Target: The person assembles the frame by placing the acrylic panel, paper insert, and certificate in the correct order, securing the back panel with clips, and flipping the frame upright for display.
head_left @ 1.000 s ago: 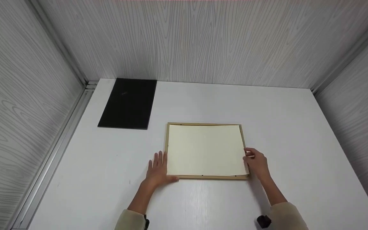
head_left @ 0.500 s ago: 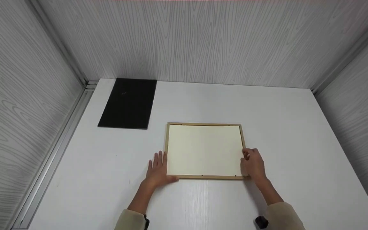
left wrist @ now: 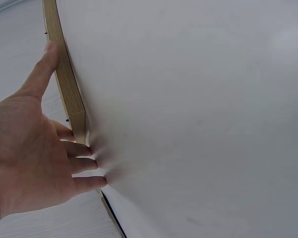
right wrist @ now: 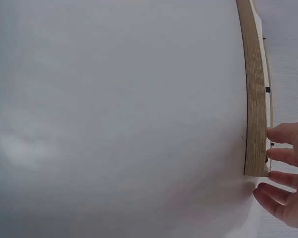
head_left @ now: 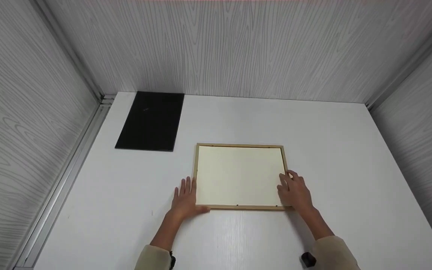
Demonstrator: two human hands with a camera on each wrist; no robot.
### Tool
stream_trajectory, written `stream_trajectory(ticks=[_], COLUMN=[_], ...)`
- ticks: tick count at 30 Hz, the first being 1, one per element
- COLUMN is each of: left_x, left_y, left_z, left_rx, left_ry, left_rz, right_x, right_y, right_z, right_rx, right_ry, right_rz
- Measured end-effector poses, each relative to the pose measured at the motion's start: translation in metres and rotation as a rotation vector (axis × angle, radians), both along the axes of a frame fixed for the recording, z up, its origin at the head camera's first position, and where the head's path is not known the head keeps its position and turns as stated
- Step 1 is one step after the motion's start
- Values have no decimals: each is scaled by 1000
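In the head view a thin light-wood picture frame [head_left: 240, 145] lies flat on the table. A cream backing sheet [head_left: 238, 176] fills it, lying inside the rim, with a narrow dark gap along the top. My left hand [head_left: 184, 202] rests at the lower left corner; its fingers lie straight along the left side and the thumb lies on the bottom bar. At the right side, my right hand [head_left: 296, 191] touches the sheet's edge and the rim with loosely bent fingers. The right wrist view shows those fingers [right wrist: 283, 133] beside the wooden bar [right wrist: 256, 99].
A black rectangular panel [head_left: 150, 122] lies at the back left of the white table [head_left: 313, 131]. Grey wood-patterned walls [head_left: 216, 48] enclose the table at the back and on both sides. Small dark tabs show along the frame's bars.
The sheet's lower right corner, which overlapped the frame's right bar, now lies inside it. My right hand has shifted left over the edge, its fingers loosening. My left hand has stayed still.
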State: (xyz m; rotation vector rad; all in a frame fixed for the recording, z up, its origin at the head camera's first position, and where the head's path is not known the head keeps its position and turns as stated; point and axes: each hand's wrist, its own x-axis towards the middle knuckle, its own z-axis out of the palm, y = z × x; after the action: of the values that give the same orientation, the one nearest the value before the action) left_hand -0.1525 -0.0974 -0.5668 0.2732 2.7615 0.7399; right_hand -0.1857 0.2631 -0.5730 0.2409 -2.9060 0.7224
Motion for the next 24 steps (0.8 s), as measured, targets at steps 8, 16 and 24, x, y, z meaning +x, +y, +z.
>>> stream_trajectory(ticks=[8,16,24], left_x=[-1,-8,-20], left_y=[2,4,7], left_z=[0,0,8], left_rx=[-19,-79,-74], left_ry=[37,47,20], left_rz=[15,8,14], right_x=[-1,8,1], right_y=[11,20,24], right_z=[4,-2,-4], right_rx=[48,166,150], right_ry=[-116,-203,-248], right_rz=[162,230,230])
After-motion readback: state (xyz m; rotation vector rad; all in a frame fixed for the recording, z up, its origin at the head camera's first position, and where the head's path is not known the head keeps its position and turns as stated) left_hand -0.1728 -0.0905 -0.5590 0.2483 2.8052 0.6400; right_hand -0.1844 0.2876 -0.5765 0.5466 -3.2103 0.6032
